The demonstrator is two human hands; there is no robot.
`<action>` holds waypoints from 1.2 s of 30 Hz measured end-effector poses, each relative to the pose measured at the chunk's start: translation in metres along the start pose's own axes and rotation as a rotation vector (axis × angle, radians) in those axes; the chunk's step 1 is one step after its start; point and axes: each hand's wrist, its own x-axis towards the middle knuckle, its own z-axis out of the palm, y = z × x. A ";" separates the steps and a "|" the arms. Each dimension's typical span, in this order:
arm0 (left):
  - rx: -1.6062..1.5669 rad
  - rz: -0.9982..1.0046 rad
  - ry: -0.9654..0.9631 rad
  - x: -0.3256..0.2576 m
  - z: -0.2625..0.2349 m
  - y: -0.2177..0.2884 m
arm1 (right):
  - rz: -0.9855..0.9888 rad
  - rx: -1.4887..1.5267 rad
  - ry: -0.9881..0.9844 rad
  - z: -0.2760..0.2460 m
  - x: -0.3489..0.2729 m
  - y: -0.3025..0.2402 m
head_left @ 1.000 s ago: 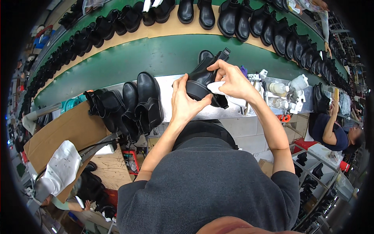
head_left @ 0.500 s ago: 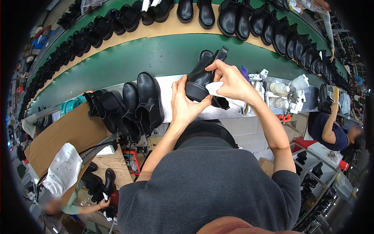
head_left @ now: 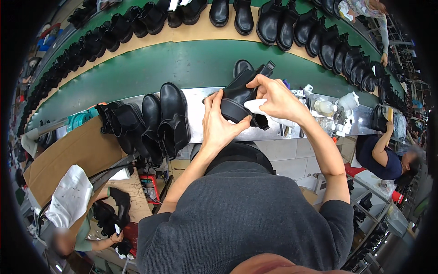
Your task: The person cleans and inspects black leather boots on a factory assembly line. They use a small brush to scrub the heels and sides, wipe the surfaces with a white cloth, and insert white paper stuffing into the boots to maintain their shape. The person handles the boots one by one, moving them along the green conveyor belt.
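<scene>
A black ankle boot [head_left: 236, 93] is tilted over the metal bench edge, its thick heel end toward me. My left hand [head_left: 215, 122] is closed on it, with fingers along one side and the thumb under the heel. In my right hand [head_left: 279, 101] a folded white cloth [head_left: 254, 106] is pinched, pressed against the boot beside the heel. The right index finger rests on the boot's upper. Behind the held boot, the rounded toe of another black boot [head_left: 242, 67] shows; the rest of that one is mostly hidden.
Several black boots [head_left: 173, 109] stand to the left on the metal bench [head_left: 197, 98]. Bottles [head_left: 325, 107] sit to the right. Beyond the green belt [head_left: 150, 68], boots line a cardboard strip [head_left: 191, 44]. Co-workers are at lower left [head_left: 82, 242] and far right [head_left: 381, 155].
The held boot has shifted slightly right, and both hands moved with it. The cloth stays against the boot near the heel. The co-worker's hand at lower left has moved slightly.
</scene>
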 end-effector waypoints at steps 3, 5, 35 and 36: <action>-0.002 -0.010 0.007 -0.001 0.001 -0.001 | 0.106 -0.153 -0.026 -0.003 0.005 -0.022; -0.003 -0.020 0.012 -0.003 0.002 -0.001 | 0.113 -0.209 -0.029 -0.001 0.008 -0.025; -0.050 -0.046 0.073 0.000 0.000 -0.006 | -0.044 -0.094 -0.009 0.003 0.020 -0.012; -0.041 -0.030 0.083 0.000 -0.002 -0.006 | -0.103 -0.058 -0.010 0.006 0.018 -0.007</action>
